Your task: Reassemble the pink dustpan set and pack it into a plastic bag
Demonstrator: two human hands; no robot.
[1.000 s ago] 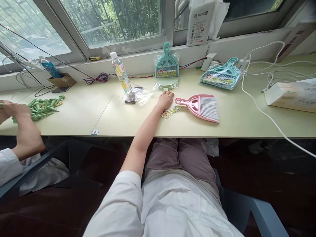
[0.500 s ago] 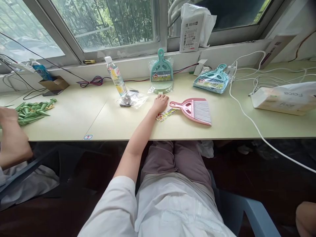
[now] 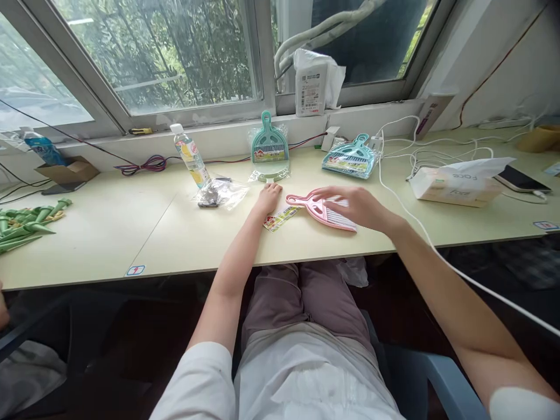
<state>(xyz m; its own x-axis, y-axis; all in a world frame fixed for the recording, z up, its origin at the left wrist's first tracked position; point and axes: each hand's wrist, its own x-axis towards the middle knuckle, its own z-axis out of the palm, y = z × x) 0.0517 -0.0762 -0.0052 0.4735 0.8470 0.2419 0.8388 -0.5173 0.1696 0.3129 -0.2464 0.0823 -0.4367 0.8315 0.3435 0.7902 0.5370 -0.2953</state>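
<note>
**Right hand (image 3: pixel 356 205) over a pink dustpan-and-brush set (image 3: pixel 324 216), no grip made yet**

So the biggest thing here is the pale worktop (image 3: pixel 210 239), with its front edge right above the lap. Near its back edge, well off to the right, a tissue pack (image 3: pixel 455 186) is parked. A plastic-wrapped teal set (image 3: pixel 269 146) is propped upright at the back edge, and some wrapped teal pieces (image 3: pixel 350 157) are laid flat farther right along the same edge.

The pink set is placed about midway between front and back edges, handle pointed left, bristles partly covered from view by the right hand. A drink bottle (image 3: pixel 191 156) is stood, slightly tilted, toward the back edge on the left.

Now the hands. The right one is held above the bristle end with fingers loosely spread; whether anything is touched can't be made out. The left hand (image 3: pixel 268 198) is rested palm down just in front of the propped set; whether anything is held under it isn't shown. Smallest bit: a printed label (image 3: pixel 280 220), partly tucked by the pink handle.

IMO the step in hand is best read as a reach for the pink set. For a proper hold, the right fingers need to be lowered and closed round the handle or rim, bristles left uncrushed.
</note>
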